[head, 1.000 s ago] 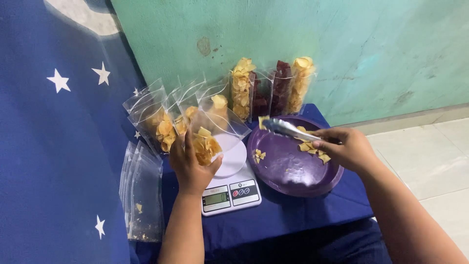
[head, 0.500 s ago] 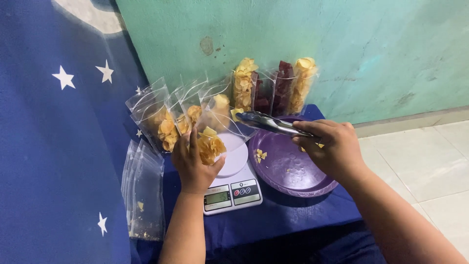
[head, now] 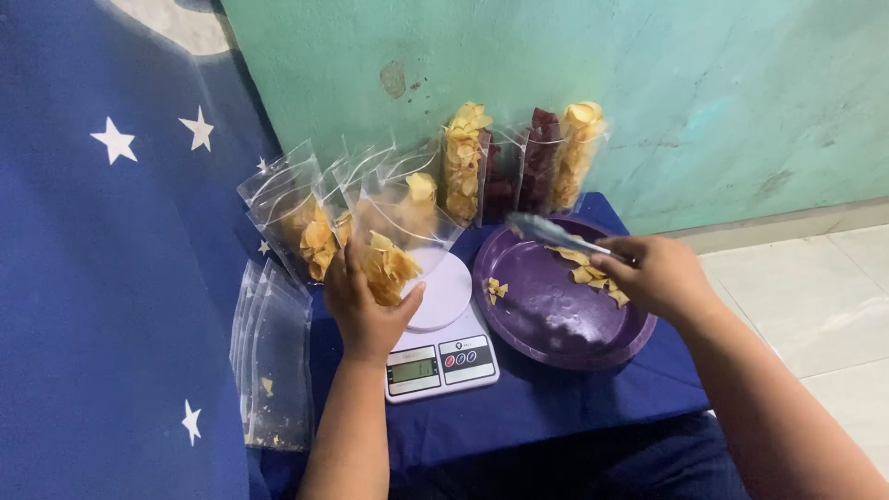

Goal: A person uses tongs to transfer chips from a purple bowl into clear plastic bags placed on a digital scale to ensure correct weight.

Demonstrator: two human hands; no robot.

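My left hand [head: 367,306] grips a clear plastic pouch [head: 400,231] partly filled with yellow chips, holding it upright on the white platform of a small digital kitchen scale [head: 443,344]. My right hand [head: 656,276] holds metal tongs [head: 554,235] over a purple plate [head: 556,319]. The tongs point left, their tips above the plate's far rim. A few loose yellow chips [head: 593,274] lie on the plate under the tongs, and a small clump [head: 496,289] lies near its left rim.
Filled chip pouches [head: 306,222] lean at the back left. Taller packs of yellow and dark red chips [head: 519,162] stand against the green wall. A stack of empty clear pouches [head: 273,356] leans at the left. A dark blue cloth [head: 574,398] covers the low table; white floor tiles lie to the right.
My right hand swung the tongs from the plate toward the pouch and back over the plate. My left hand has kept the pouch on the scale.
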